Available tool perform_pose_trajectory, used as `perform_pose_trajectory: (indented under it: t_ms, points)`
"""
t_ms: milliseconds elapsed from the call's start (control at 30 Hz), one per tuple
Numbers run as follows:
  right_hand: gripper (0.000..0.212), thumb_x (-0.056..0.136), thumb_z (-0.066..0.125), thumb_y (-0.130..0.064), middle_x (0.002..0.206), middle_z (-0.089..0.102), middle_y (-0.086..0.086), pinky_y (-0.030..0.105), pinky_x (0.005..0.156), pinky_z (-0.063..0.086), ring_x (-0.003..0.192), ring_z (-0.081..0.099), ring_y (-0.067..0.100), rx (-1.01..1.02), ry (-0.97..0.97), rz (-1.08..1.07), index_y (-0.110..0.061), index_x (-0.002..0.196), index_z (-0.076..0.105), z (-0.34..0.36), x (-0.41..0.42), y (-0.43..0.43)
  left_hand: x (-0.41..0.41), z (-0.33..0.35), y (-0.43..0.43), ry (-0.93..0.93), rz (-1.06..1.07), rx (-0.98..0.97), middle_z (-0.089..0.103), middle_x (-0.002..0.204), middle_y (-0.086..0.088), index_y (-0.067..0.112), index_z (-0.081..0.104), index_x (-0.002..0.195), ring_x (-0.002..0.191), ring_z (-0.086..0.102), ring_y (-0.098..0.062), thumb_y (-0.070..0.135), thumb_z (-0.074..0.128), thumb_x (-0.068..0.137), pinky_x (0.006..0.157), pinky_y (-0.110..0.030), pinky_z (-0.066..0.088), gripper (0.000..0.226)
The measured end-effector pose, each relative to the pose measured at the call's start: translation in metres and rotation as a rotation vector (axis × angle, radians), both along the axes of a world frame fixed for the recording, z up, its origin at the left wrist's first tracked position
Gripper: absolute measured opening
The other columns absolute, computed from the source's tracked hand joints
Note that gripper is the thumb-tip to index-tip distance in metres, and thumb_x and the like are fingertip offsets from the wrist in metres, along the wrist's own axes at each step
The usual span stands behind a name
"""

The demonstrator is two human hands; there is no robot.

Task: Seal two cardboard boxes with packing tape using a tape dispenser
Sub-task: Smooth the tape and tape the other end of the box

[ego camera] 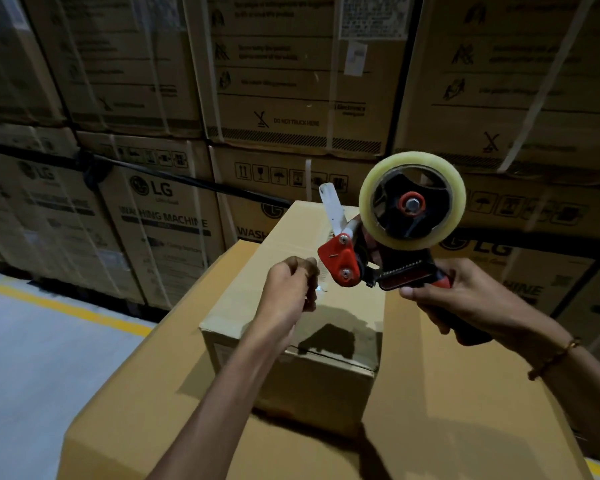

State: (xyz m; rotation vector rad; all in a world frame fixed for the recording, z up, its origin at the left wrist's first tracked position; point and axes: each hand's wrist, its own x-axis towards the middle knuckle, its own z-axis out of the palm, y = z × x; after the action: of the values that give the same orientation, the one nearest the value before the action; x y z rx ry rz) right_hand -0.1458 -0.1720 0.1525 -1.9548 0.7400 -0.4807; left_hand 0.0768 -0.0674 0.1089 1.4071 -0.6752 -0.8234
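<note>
My right hand (465, 299) grips the handle of a red and black tape dispenser (371, 258), held up in the air. A roll of clear tape (413, 200) sits on it. Just left of the dispenser's red nose, my left hand (291, 285) is closed with its fingertips pinched together, seemingly on the clear tape end, which is hard to make out. Under both hands stands a small cardboard box (302, 341) with its flaps down. It rests on a much larger flat cardboard box (447, 410).
A wall of stacked washing machine cartons (167, 209) with white straps rises close behind the boxes. Grey floor with a yellow line (66, 306) lies to the left. A bracelet circles my right wrist.
</note>
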Motion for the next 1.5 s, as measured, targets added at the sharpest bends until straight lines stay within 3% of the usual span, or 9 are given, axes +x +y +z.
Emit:
perform_pose_trajectory:
  t_ms: [133, 233, 467, 667, 767, 967, 1100, 1333, 1500]
  points:
    - [0.021, 0.077, 0.082, -0.048, 0.064, 0.06, 0.011, 0.031, 0.05, 0.049, 0.055, 0.054, 0.03, 0.006, -0.077, 0.006, -0.03, 0.079, 0.071, -0.01, 0.0, 0.003, 0.011, -0.011, 0.009, -0.283, 0.062, 0.048, 0.057, 0.076, 0.002, 0.013, 0.068, 0.088, 0.069, 0.053, -0.014, 0.034, 0.045, 0.106, 0.062, -0.03, 0.041, 0.036]
    - [0.049, 0.061, 0.085, -0.068, 0.065, 0.059, 0.008, 0.029, 0.05, 0.05, 0.053, 0.054, 0.024, 0.05, -0.118, 0.007, -0.026, 0.077, 0.067, -0.017, -0.001, 0.001, 0.021, -0.019, 0.013, -0.447, 0.174, 0.133, 0.069, 0.079, -0.005, 0.016, 0.069, 0.089, 0.075, 0.065, -0.023, 0.042, 0.043, 0.105, 0.066, -0.033, 0.05, 0.041]
    - [0.043, 0.054, 0.083, -0.077, 0.064, 0.059, 0.003, 0.027, 0.051, 0.05, 0.051, 0.054, 0.019, 0.106, -0.147, 0.034, -0.039, 0.072, 0.071, -0.022, 0.002, -0.003, 0.008, -0.005, 0.003, 0.431, -0.357, 0.303, 0.071, 0.083, -0.019, -0.009, 0.068, 0.106, 0.069, 0.066, -0.024, 0.073, 0.044, 0.091, 0.058, -0.031, 0.054, 0.086]
    - [0.058, 0.073, 0.082, -0.054, 0.066, 0.062, 0.006, 0.027, 0.05, 0.051, 0.054, 0.056, 0.023, -0.027, -0.111, -0.002, -0.004, 0.098, 0.065, -0.018, -0.001, 0.001, -0.001, -0.004, 0.0, 0.562, -0.226, 0.219, 0.059, 0.063, -0.003, 0.008, 0.066, 0.077, 0.05, 0.049, -0.011, 0.038, 0.063, 0.095, 0.05, -0.022, 0.039, 0.035]
    - [0.053, 0.078, 0.082, -0.051, 0.063, 0.062, 0.009, 0.03, 0.049, 0.05, 0.053, 0.055, 0.025, -0.079, -0.07, 0.014, -0.004, 0.095, 0.064, -0.018, -0.003, 0.002, 0.001, -0.002, -0.003, 0.369, -0.122, 0.133, 0.052, 0.059, -0.001, 0.01, 0.064, 0.075, 0.048, 0.043, -0.011, 0.016, 0.061, 0.097, 0.048, -0.023, 0.035, 0.024]
    - [0.048, 0.078, 0.074, -0.059, 0.072, 0.07, 0.005, 0.022, 0.046, 0.045, 0.052, 0.057, 0.014, -0.164, 0.038, 0.079, -0.021, 0.107, 0.07, -0.013, 0.003, 0.008, 0.018, -0.001, 0.0, -0.53, -0.011, 0.156, 0.069, 0.082, -0.008, 0.004, 0.067, 0.092, 0.072, 0.06, -0.027, 0.013, 0.056, 0.1, 0.065, -0.035, 0.044, 0.017]
    - [0.017, 0.093, 0.067, -0.012, 0.072, 0.072, -0.017, 0.016, 0.044, 0.042, 0.052, 0.056, 0.005, -0.24, 0.123, 0.125, -0.026, 0.103, 0.065, -0.008, 0.004, 0.004, 0.065, 0.001, 0.022, -0.706, 0.152, 0.2, 0.063, 0.077, -0.002, 0.009, 0.067, 0.088, 0.065, 0.052, -0.014, 0.029, 0.057, 0.101, 0.053, -0.025, 0.036, 0.026]
    - [0.019, 0.092, 0.072, -0.028, 0.074, 0.069, 0.004, 0.019, 0.048, 0.044, 0.053, 0.055, 0.006, -0.291, 0.308, 0.127, -0.04, 0.102, 0.061, -0.036, 0.029, 0.012, 0.131, -0.036, 0.066, -0.88, 0.193, 0.293, 0.057, 0.06, 0.013, 0.008, 0.07, 0.076, 0.054, 0.051, 0.0, 0.027, 0.067, 0.096, 0.045, -0.014, 0.033, 0.028]
    - [0.027, 0.087, 0.076, -0.046, 0.082, 0.072, 0.011, 0.036, 0.053, 0.048, 0.058, 0.059, 0.015, -0.391, 0.414, 0.177, -0.028, 0.105, 0.069, -0.064, 0.056, 0.02, 0.153, -0.069, 0.082, -0.968, 0.223, 0.38, 0.061, 0.058, -0.015, 0.004, 0.068, 0.07, 0.053, 0.056, -0.026, 0.029, 0.067, 0.096, 0.049, -0.03, 0.032, 0.036]
